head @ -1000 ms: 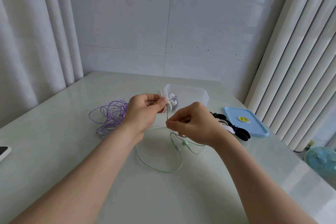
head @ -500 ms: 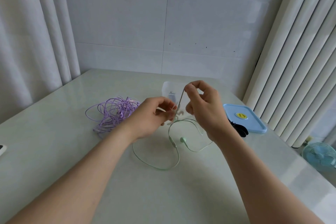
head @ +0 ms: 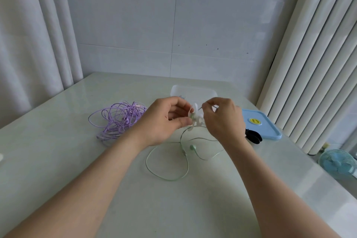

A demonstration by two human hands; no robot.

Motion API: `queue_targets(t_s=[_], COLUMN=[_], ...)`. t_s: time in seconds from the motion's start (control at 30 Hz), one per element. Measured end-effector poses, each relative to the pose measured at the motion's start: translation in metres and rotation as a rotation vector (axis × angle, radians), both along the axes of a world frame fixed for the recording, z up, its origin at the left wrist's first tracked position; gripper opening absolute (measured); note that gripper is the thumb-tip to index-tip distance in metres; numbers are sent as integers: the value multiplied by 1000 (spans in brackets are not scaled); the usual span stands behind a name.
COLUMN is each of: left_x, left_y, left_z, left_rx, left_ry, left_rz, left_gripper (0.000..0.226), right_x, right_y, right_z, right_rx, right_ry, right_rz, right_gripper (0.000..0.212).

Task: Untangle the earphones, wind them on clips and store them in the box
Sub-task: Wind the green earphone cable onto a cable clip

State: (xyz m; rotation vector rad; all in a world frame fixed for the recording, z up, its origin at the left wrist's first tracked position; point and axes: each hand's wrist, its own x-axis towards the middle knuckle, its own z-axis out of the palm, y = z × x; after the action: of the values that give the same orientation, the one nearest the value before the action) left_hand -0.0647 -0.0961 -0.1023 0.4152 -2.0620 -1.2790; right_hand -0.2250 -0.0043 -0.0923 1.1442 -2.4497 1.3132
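Note:
My left hand (head: 164, 120) pinches a white winder clip (head: 196, 119) above the middle of the table. Just right of it, my right hand (head: 224, 120) pinches the thin cable of the pale green earphones (head: 185, 152) and holds it at the clip. The rest of that cable lies in loose loops on the table below my hands, with one green earbud (head: 192, 147) showing. A tangled heap of purple earphones (head: 119, 118) lies to the left. The clear plastic box (head: 193, 92) stands open behind my hands.
A light blue lid (head: 260, 126) lies at the right, with black clips (head: 253, 136) beside it, partly hidden by my right wrist. A small blue fan (head: 337, 162) stands off the table's right edge. Curtains hang on both sides and a tiled wall stands behind.
My right hand has come down from its raised position and moved close to the clip, bringing the green cable with it. My left hand stays in place holding the clip.

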Motion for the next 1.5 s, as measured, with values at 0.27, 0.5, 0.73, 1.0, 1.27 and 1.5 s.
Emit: queue_targets(t_s=[0.27,0.5,0.73,1.0,1.27,1.5], left_x=[-2,2,4,3,-1,-3], left_y=[-3,-19,-21,-23,-12,-9], left_z=[2,-9,-11,-13,-3,-1], left_rx=[172,-21,-207,-227,-80,109], left_ry=[253,143,-56,-210,39,257], left_rz=[249,405,266,116,120,303], left_gripper=[20,17,16,23,23,17], right_x=[6,24,6,-7,-13,10], right_y=[4,14,4,-3,-5,3], right_z=[3,15,7,-4,-8,2], right_rx=[353,223,-128,-48,179,195], right_ry=[69,31,126,272,57,-58], right_rz=[333,714,440,318,335,626], right_gripper=[23,19,26,16,28,25])
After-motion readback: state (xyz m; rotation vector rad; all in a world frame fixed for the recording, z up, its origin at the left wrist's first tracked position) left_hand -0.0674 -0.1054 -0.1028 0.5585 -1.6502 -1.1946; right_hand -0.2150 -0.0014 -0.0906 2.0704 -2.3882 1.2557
